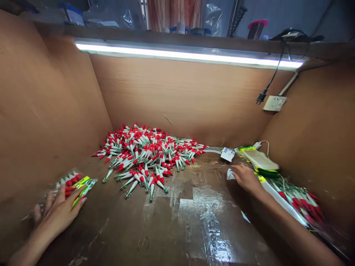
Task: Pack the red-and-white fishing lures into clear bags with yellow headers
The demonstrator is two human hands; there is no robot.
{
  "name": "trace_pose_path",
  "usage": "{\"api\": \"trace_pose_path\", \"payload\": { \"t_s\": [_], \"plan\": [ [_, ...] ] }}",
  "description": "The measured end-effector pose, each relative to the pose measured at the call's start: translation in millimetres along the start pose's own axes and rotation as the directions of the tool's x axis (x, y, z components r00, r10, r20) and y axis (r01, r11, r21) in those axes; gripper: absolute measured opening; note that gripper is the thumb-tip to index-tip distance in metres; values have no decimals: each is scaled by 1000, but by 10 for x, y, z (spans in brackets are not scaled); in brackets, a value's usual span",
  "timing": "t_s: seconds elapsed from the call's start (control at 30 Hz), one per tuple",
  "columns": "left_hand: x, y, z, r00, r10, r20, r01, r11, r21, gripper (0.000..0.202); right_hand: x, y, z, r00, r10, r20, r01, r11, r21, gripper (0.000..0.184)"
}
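Observation:
My left hand (57, 214), at the left side of the table, is curled over clear packs of red-and-white squid jigs (68, 181) with yellow-green labels (83, 184). Part of these packs is hidden under the fingers. On the right, my right hand (247, 180) has its fingertips closed on a small white slip (230, 174). Between the hands, toward the back, lies a big heap of loose red-and-white squid jigs (149, 147) with green-tinted hooks. Just behind my right hand stands a small white card (227, 154) with blue handwriting.
Beyond my right hand lies a stack of clear bags (259, 158) with yellow-green headers. More packed jigs (301, 201) lie along the right wall. A black plug (261, 97) hangs by the socket (274, 103). Cardboard walls surround the taped table (166, 229) under a light tube (191, 55).

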State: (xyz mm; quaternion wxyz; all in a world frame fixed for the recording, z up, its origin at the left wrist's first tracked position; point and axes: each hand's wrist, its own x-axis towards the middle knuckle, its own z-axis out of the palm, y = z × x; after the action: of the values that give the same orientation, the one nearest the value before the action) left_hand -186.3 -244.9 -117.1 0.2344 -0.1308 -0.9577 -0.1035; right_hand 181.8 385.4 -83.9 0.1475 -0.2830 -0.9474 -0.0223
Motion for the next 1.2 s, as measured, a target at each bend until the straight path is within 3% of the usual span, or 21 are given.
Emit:
{"api": "trace_pose_path", "payload": {
  "t_s": [0.07,0.13,0.2,0.27,0.37,0.47,0.5,0.57,0.63,0.7,0.8,1.0,1.2],
  "plan": [
    [127,209,-66,992,6,-126,-10,999,-31,54,375,-171,89,999,34,-24,-35,997,-65,45],
    [83,648,-188,972,126,-199,-149,983,-105,46,620,-294,126,997,60,-48,-64,995,-80,50],
    [-103,1239,-330,921,337,-194,-376,899,-223,42,788,-343,104,995,81,-52,-86,993,-86,38],
    [-340,1852,-462,826,550,-120,-557,766,-320,47,917,-335,22,993,102,-51,-106,991,-79,21],
    [-601,2585,-606,721,691,-50,-643,640,-420,64,1005,-310,-162,988,128,-86,-133,989,-58,27],
    [-706,3001,-641,666,746,-4,-646,574,-502,88,841,-387,-278,992,116,-48,-108,984,142,31],
    [-728,3080,-619,664,748,9,-636,571,-519,98,734,-447,-279,996,87,28,-91,954,286,32],
    [-784,3172,-530,665,745,49,-611,581,-538,113,509,-612,-229,975,-37,217,-99,807,582,38],
    [-859,3197,-413,648,752,117,-590,593,-548,116,375,-808,-146,969,-106,223,-67,758,648,44],
    [-930,3181,-319,608,768,201,-575,601,-555,107,428,-1004,-75,981,-141,136,43,831,555,41],
    [-957,3132,-277,561,775,291,-553,613,-565,94,856,-1286,-20,977,-202,75,162,918,362,31],
    [-817,3049,-327,584,756,295,-538,632,-558,105,1976,-1956,85,970,-218,109,197,965,175,27],
    [-791,3023,-260,552,784,282,-555,599,-578,104,2443,-2451,207,950,-222,221,231,973,-18,34]
  ]
}}
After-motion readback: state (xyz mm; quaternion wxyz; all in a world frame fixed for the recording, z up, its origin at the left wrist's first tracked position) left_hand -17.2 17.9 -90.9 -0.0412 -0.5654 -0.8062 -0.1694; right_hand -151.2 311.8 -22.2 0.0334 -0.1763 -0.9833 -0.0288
